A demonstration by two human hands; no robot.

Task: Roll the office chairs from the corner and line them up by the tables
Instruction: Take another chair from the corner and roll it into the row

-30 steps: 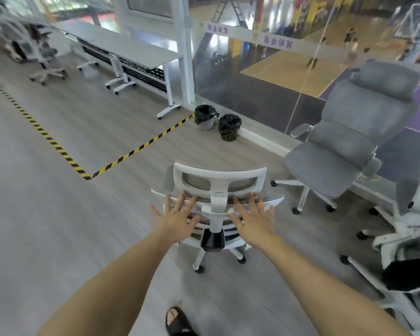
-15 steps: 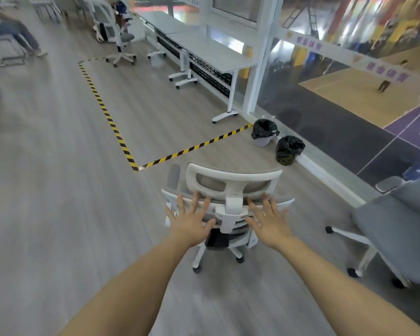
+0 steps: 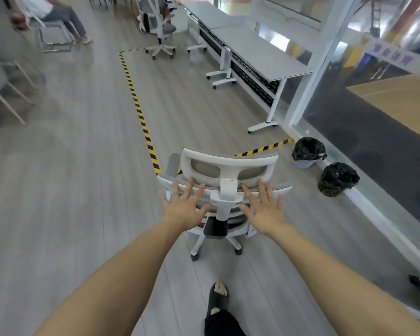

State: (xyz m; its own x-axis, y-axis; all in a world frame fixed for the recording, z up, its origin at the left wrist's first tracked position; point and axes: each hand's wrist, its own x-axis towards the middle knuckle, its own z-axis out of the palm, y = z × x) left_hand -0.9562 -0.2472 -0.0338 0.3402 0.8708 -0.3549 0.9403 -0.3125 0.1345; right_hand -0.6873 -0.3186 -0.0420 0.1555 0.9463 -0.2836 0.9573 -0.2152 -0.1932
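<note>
Our left hand (image 3: 183, 209) and right hand (image 3: 264, 209) were both spread wide, fingers straight, flat against the back of the white chair (image 3: 228, 170). The left palm pressed the backrest left of the central spine, the right palm pressed it on the right. Neither hand curled round anything. The chair stood on the grey wood floor (image 3: 83, 190), facing away from us, its headrest frame rising just beyond our fingertips and its castors showing below our wrists.

The chair sat right at the near corner of a yellow-and-black striped tape (image 3: 141, 112) that ran away along the floor and also off to the right. Beyond the tape, far and to the right, a row of grey tables (image 3: 260, 52) on white legs stood along a glass wall (image 3: 374, 117). A second chair (image 3: 161, 27) stood at the far end, near the tables. Two bins (image 3: 308, 151) lined with black bags stood on the right, by the glass, just past the tape's right end.

A band on the glass at the far right carried purple characters, too blurred for us to read. A seated person (image 3: 58, 13) showed at the far left, blurred. Our sandalled foot (image 3: 218, 299) was on the floor near us, behind the chair.
</note>
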